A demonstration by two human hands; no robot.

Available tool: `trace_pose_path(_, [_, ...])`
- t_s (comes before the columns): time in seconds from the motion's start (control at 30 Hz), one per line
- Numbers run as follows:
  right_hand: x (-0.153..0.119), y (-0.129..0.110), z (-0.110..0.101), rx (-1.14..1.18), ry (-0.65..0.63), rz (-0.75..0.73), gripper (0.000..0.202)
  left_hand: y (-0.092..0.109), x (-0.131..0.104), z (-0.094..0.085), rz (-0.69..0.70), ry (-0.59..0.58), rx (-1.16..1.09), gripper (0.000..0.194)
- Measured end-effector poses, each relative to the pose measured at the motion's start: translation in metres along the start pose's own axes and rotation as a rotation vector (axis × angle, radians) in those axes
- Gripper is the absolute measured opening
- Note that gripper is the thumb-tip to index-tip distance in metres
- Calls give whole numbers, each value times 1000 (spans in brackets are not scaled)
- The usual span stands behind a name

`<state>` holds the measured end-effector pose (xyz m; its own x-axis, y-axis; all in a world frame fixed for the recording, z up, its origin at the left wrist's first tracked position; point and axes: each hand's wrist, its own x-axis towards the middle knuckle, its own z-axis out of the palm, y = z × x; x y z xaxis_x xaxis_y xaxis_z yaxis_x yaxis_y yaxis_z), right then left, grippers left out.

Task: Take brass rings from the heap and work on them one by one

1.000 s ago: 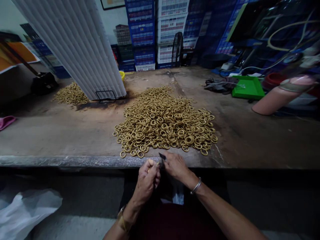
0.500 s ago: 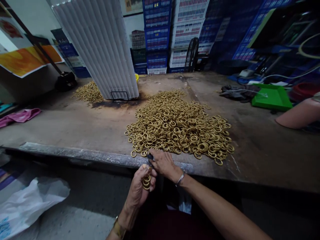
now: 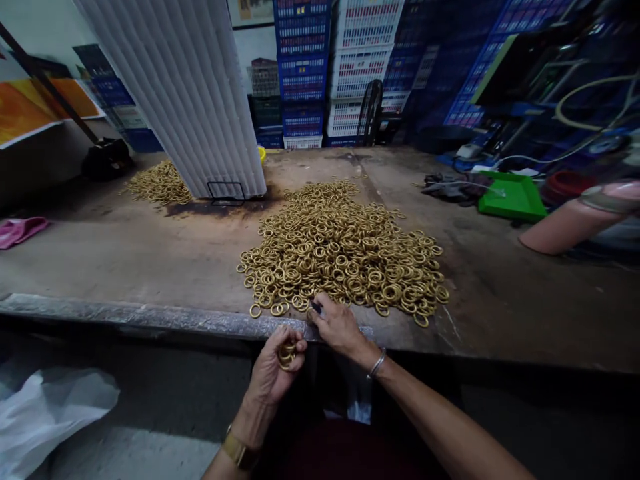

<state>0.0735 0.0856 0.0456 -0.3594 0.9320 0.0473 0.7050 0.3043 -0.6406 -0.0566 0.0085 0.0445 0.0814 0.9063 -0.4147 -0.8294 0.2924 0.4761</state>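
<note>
Several brass-coloured rings (image 3: 287,355) are held in the curled fingers of my left hand (image 3: 277,363), just in front of the table's edge. My right hand (image 3: 337,327) is closed around a small dark tool (image 3: 316,307), whose kind I cannot make out because the fingers cover most of it. That hand is at the front edge of a large pile of the same rings (image 3: 340,247). A few loose rings (image 3: 255,311) lie on the wood to the left of it. The two hands are a short way apart.
A tall ribbed pale panel (image 3: 200,100) stands on the table (image 3: 125,260), with a smaller ring pile (image 3: 159,183) beside it. To the right are a green tray (image 3: 513,195) and a pink cylinder (image 3: 570,223). Crates (image 3: 303,77) are stacked behind. A white bag (image 3: 55,413) lies lower left.
My right hand has moved right and away from my left hand, taking the dark tool with it. My left hand still holds rings. The whole view has shifted slightly.
</note>
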Motion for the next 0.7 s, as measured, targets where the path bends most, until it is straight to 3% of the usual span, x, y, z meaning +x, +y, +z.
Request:
trace_pose_path(0.17, [-11,9,-10,640,19,246,12,-21,10,17,179,48,348,24])
trace_pose_path(0.3, [-26,9,-7,943,-1,356,21,-34,15,27,279,84,615,30])
trace_pose_path(0.5, [-35,13,-9,876,9,310,21,-35,17,33,378,99,818,23])
trace_pose_path(0.7, [-33,21,-20,665,24,216,16,-34,16,33,639,69,1083,16])
